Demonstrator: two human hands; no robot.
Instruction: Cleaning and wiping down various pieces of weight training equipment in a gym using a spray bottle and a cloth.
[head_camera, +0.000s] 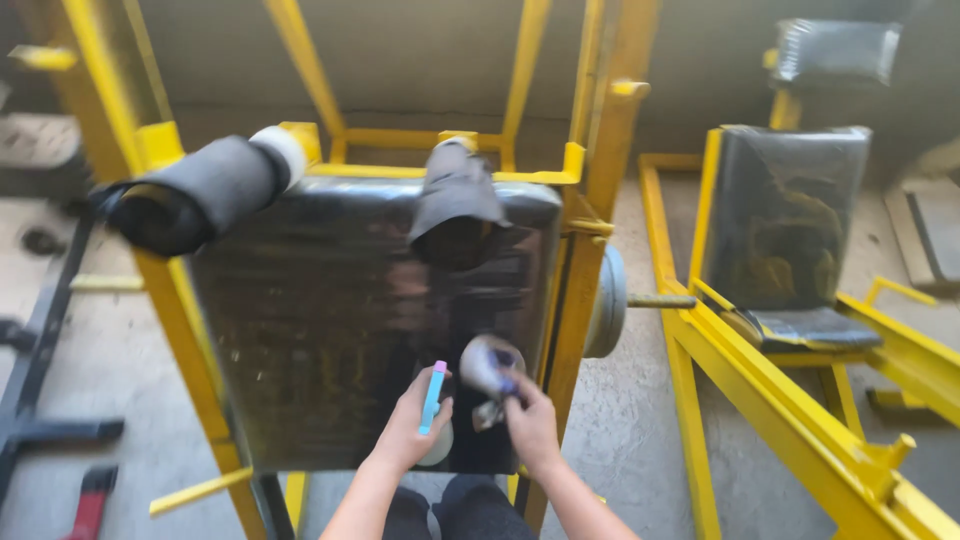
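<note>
My left hand (408, 430) grips a small white spray bottle (433, 412) with a pink and blue top, held upright at the lower edge of a black plastic-wrapped seat pad (320, 320). Right beside it, my right hand (530, 425) holds a crumpled greyish cloth (488, 366) against the pad's lower right part. The pad belongs to a yellow steel gym machine (575, 260). Two black foam rollers stick out above the pad, one at the left (200, 190) and one in the middle (455, 205).
A second yellow machine (790, 420) with a black wrapped seat and backrest (785, 220) stands to the right. A grey weight disc (607, 300) hangs on a peg between them. Dark metal frame parts (40, 340) and a red handle (90, 500) lie on the concrete floor at left.
</note>
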